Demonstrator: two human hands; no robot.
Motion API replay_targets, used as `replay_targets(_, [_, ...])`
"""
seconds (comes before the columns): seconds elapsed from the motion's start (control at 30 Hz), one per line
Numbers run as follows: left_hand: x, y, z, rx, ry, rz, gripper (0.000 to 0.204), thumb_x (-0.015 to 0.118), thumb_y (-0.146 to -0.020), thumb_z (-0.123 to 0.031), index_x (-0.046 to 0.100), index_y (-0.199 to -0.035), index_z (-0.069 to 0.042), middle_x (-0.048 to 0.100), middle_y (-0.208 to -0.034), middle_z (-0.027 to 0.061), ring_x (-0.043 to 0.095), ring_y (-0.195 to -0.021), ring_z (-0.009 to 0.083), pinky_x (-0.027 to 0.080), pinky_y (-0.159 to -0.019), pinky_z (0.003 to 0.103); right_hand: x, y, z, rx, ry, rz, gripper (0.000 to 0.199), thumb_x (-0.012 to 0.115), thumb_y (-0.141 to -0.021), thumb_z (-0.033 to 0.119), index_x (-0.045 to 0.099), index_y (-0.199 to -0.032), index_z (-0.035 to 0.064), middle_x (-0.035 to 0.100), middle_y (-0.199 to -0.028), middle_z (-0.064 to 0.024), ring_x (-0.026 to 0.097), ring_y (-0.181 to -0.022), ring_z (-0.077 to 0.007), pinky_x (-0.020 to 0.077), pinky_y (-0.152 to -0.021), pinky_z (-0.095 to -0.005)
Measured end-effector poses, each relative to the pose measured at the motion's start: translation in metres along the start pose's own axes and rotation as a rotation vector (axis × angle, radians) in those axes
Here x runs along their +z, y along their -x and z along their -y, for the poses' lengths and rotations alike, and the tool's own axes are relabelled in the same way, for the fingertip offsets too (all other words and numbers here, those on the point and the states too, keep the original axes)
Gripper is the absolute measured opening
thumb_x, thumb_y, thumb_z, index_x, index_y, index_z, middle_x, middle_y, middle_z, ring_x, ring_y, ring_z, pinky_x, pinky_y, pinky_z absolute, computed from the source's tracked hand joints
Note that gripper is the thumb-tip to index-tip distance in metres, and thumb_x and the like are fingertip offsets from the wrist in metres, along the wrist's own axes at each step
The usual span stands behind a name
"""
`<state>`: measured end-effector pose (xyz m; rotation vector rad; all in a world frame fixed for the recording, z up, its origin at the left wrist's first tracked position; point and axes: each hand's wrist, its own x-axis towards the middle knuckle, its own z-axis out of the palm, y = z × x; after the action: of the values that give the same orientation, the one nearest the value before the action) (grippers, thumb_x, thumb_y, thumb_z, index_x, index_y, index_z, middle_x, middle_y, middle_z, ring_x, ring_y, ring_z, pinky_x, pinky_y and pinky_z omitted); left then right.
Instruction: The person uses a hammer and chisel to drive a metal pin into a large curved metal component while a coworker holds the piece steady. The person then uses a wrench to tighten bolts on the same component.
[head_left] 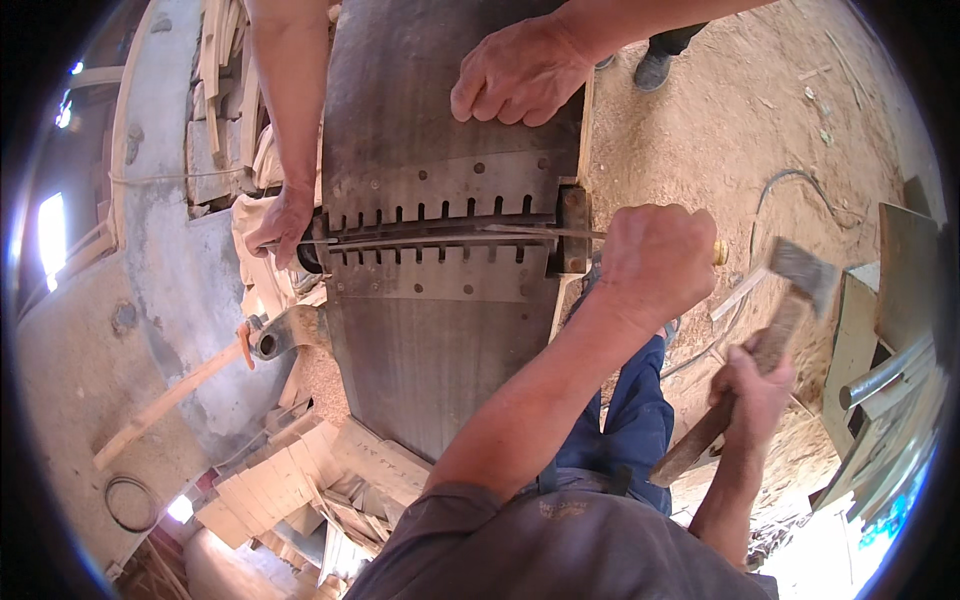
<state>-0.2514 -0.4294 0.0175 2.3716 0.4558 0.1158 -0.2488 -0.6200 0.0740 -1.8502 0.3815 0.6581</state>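
Note:
My left hand (660, 255) is a closed fist at the right end of the slot in a dark metal machine table (430, 340). It grips a long thin metal bar (580, 233), whose brass-coloured end (720, 252) shows beyond the fist. The bar runs toward the toothed slot (440, 235). My right hand (755, 390) is closed round the wooden handle of a hammer (803, 272), raised to the right of the table. At the slot's left end a co-worker's hand (285, 225) holds a thin rod-like piece. The co-worker's other hand (525, 75), curled, is over the table's far part.
Cut wooden blocks (275, 480) are stacked at the lower left, with wood strips (225, 80) at the upper left. A metal arm with a round hole (270, 345) juts from the table's left. A cable (770, 185) and boards (880, 370) lie on the right.

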Motion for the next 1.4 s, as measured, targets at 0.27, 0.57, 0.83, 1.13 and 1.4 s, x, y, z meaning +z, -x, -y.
replay_targets(0.27, [-0.011, 0.0, 0.011, -0.1, -0.066, 0.074, 0.009, 0.067, -0.072, -0.014, 0.07, -0.075, -0.006, 0.07, -0.073, 0.0183, 0.073, -0.071, 0.0356, 0.056, -0.064, 0.047, 0.016, 0.006, -0.001, 0.151, 0.178, 0.232, 0.021, 0.071, -0.085, 0.003, 0.055, -0.099, -0.0009, 0.058, -0.069, -0.0059, 0.058, -0.049, -0.0149, 0.047, -0.042, -0.0296])
replay_targets(0.57, [-0.043, 0.014, 0.013, 0.044, 0.109, -0.234, 0.017, 0.073, -0.061, -0.017, 0.059, -0.069, -0.013, 0.059, -0.065, 0.0098, 0.064, -0.061, 0.0331, 0.05, -0.057, 0.044, -0.011, -0.013, -0.004, 0.001, 0.038, -0.056, 0.023, 0.07, -0.088, 0.006, 0.05, -0.1, 0.0027, 0.051, -0.059, -0.0039, 0.048, -0.039, -0.0142, 0.0402, -0.036, -0.0283])
replay_targets(0.83, [-0.049, 0.017, -0.005, 0.134, 0.156, -0.202, 0.027, 0.075, -0.058, -0.021, 0.055, -0.074, -0.012, 0.057, -0.066, 0.0078, 0.062, -0.06, 0.0316, 0.046, -0.052, 0.045, -0.017, 0.001, -0.006, 0.037, 0.049, 0.003, 0.024, 0.071, -0.087, 0.003, 0.05, -0.096, 0.0018, 0.053, -0.061, -0.0056, 0.052, -0.04, -0.0162, 0.0434, -0.036, -0.0295])
replay_targets(1.13, [-0.049, 0.02, -0.002, 0.123, 0.178, -0.135, 0.026, 0.075, -0.058, -0.021, 0.056, -0.072, -0.012, 0.058, -0.066, 0.0088, 0.063, -0.062, 0.0337, 0.047, -0.053, 0.046, -0.017, 0.01, -0.005, 0.013, 0.028, -0.005, 0.022, 0.069, -0.088, 0.001, 0.049, -0.098, 0.0024, 0.053, -0.061, -0.0054, 0.052, -0.04, -0.0158, 0.043, -0.037, -0.029])
replay_targets(1.4, [-0.047, 0.016, -0.004, 0.117, 0.173, -0.143, 0.024, 0.075, -0.059, -0.019, 0.055, -0.069, -0.01, 0.057, -0.064, 0.0106, 0.062, -0.06, 0.0359, 0.047, -0.053, 0.046, -0.017, 0.018, -0.001, -0.042, -0.013, 0.048, 0.02, 0.068, -0.089, 0.0, 0.049, -0.097, 0.0019, 0.053, -0.062, -0.0063, 0.052, -0.041, -0.0156, 0.0441, -0.036, -0.0292])
